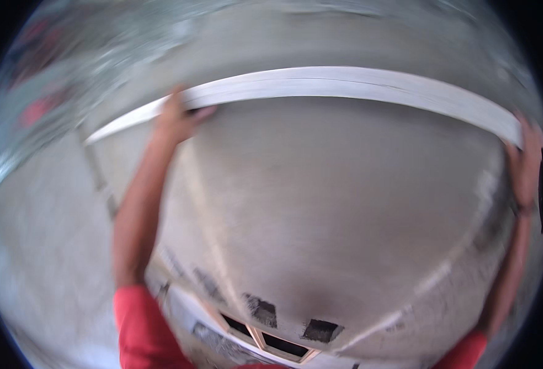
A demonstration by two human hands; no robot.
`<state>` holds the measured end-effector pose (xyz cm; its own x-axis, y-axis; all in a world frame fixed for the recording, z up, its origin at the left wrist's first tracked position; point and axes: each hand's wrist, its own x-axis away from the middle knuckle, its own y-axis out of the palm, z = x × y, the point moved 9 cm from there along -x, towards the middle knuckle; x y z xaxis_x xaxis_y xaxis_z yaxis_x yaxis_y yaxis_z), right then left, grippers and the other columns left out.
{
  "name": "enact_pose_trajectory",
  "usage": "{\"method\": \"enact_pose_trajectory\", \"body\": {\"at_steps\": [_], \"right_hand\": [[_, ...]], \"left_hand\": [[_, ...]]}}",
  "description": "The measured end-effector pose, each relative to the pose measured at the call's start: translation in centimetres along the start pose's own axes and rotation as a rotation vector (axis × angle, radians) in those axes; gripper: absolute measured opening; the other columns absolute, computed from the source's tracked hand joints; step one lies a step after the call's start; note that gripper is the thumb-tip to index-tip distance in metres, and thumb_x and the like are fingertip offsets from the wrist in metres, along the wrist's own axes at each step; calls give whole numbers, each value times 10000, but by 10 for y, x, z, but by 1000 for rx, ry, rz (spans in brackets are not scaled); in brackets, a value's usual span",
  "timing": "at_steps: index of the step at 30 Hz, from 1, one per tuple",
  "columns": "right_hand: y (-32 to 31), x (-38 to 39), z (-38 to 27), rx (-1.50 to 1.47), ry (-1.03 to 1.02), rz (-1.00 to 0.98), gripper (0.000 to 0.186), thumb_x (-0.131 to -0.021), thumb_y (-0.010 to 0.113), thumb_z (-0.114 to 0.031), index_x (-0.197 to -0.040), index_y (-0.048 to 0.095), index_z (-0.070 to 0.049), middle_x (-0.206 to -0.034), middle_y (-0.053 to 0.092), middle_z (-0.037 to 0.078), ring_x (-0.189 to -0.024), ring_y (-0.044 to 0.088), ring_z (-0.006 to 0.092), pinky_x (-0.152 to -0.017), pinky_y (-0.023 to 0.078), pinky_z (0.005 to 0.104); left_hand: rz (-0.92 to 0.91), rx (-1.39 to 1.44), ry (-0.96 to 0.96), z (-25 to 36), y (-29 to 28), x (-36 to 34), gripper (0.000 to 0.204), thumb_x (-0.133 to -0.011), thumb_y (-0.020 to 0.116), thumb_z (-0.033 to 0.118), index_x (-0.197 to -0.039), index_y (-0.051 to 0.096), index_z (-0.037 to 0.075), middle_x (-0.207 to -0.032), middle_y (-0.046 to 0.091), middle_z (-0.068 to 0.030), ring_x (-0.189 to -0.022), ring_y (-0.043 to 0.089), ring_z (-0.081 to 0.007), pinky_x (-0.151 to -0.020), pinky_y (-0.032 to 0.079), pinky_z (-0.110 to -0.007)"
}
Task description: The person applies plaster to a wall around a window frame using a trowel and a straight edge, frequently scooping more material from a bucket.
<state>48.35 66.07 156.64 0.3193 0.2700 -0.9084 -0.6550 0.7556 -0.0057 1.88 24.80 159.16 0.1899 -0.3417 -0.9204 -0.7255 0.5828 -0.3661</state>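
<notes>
Both of my arms reach up and wide apart, holding a long pale straightedge that looks curved in this wide view. My left hand is closed round it some way in from its left tip, with the thumb along the lower edge. At the other end my right hand grips the bar, fingers over its outer tip and the wrist below. Behind the bar spreads a smooth grey plastered surface. Whether the bar touches this surface I cannot tell. Motion blurs both hands a little.
A light window frame with dark openings shows at the bottom, with two dark rough patches just above it. Pale edge lines run down both sides of the plaster. Shiny crumpled sheeting and a blurred red shape are at upper left.
</notes>
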Motion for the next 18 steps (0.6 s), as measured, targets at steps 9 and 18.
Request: {"method": "enact_pose_trajectory", "body": {"at_steps": [9, 18], "right_hand": [[12, -42, -36, -124, 45, 307, 508, -712, 651, -482, -1131, 572, -205, -924, 508, 51, -978, 469, 226, -921, 298, 436], [4, -22, -51, -217, 89, 215, 430, -665, 706, -423, -1051, 607, -262, -844, 478, 2, -912, 460, 200, -917, 294, 436]], "left_hand": [[-3, 1247, -497, -159, 53, -8, 347, -933, 479, 166, -1231, 422, -1, -1170, 477, -90, -1043, 504, -189, -871, 482, -263], [106, 1572, -1077, -131, 68, 63, 398, -904, 529, 295, -1218, 466, 59, -1186, 485, -55, -1057, 505, -178, -855, 495, -265]]}}
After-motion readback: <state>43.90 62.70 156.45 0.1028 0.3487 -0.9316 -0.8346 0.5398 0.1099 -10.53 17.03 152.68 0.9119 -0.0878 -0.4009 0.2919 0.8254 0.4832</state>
